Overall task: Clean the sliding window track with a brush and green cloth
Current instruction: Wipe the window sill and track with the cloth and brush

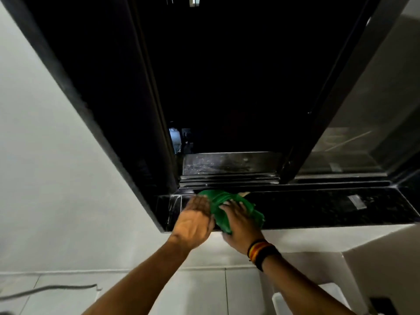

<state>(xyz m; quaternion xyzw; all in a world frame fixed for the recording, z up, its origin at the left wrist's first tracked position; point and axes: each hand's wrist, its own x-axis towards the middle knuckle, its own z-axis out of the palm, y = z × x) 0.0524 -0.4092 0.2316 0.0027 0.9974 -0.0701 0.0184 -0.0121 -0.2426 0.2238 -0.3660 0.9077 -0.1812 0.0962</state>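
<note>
Both hands work on the green cloth [229,208], which lies bunched on the dark sill [318,208] in the lower middle of the frame, just below the track [227,180]. The left hand [195,217] lies flat and open, its fingertips touching the cloth's left edge. The right hand [238,221] presses on the cloth from above, its fingers spread; I cannot tell if they close around it. Something pale shows just behind the cloth, maybe the brush, but it is too small to tell.

To do this step well, I think the cloth should be folded to a narrow edge, pushed into the grooves, and drawn along them in one direction, starting from the left corner.
</note>
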